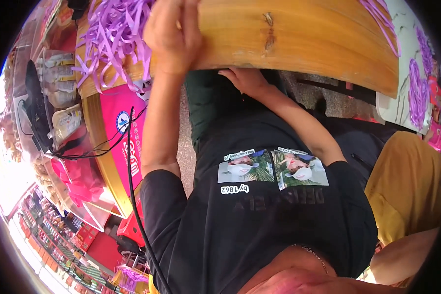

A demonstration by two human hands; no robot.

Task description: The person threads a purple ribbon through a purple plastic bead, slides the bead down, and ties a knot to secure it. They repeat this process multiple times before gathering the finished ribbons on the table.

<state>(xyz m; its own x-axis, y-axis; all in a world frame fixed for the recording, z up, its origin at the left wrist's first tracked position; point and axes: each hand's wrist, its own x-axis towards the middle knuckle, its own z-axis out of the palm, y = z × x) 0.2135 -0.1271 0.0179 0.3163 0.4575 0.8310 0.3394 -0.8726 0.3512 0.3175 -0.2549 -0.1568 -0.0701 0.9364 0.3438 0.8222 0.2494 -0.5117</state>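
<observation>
My left hand is over the wooden table, near its left end. Its fingers are curled in and a little blurred, and whatever they may hold is hidden. Right beside it, a heap of loose purple ribbons spills over the table's edge. My right hand is low by the near edge of the tabletop. One digit points left there, while the board hides the other fingers.
More purple ribbons lie on a white marbled surface at right, beside a person in mustard trousers. A black cable hangs past my left arm, near a pink panel. Bagged goods stand at far left.
</observation>
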